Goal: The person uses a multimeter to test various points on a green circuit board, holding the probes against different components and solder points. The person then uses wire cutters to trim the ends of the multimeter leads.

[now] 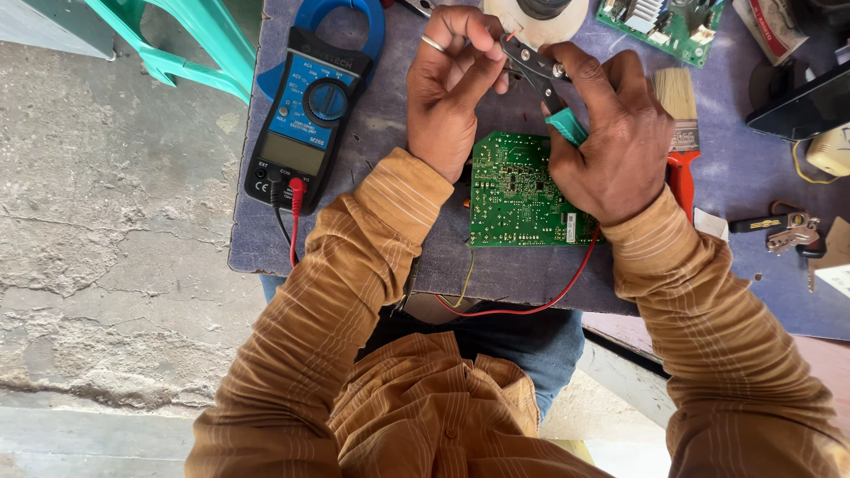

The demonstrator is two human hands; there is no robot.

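Observation:
My right hand point(611, 142) grips small pliers with teal handles point(564, 124); the dark jaws point(529, 62) point up and left. My left hand point(452, 88), a ring on one finger, pinches a thin wire end right at the jaws. Beneath both hands a green circuit board point(518, 195) lies solder side up on the blue-grey table point(372, 257). A red wire point(567, 283) and a thin yellow-green wire point(467, 283) hang off the board's front edge over my lap.
A blue clamp meter point(310, 115) with red and black leads lies at the left. A paintbrush with a red handle point(680, 133) rests at the right, keys point(788, 232) beyond it. Another green board point(660, 25), a round white part point(536, 18) and a turquoise chair point(190, 44) sit at the top.

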